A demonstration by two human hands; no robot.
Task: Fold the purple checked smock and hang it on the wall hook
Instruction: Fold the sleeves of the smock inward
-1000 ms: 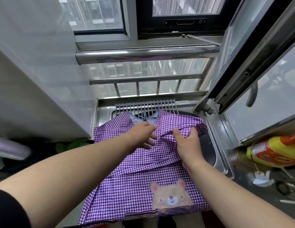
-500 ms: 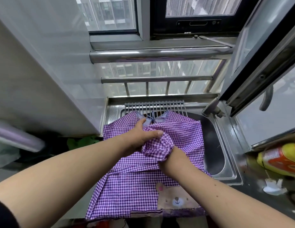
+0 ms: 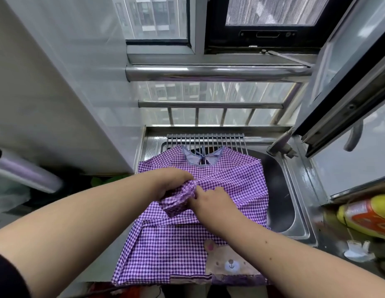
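— Both hands meet mid-smock: your left hand (image 3: 172,183) pinches the gathered sleeve cuff (image 3: 180,195), your right hand (image 3: 210,201) grips it too.

— Where's the smock (image 3: 208,211)?

— Spread flat over the sink (image 3: 281,190). It's light, limp cloth; hold folded edges, not loose sleeve.

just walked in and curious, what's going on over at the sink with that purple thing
A person is folding a purple checked smock spread flat over a steel sink by the window. The left hand grips the gathered sleeve cuff at the middle of the garment, while the right hand pinches the same bunch of fabric. The collar lies toward the drying rack, the bear patch toward the person. No wall hook is in view, so hanging is not yet done.
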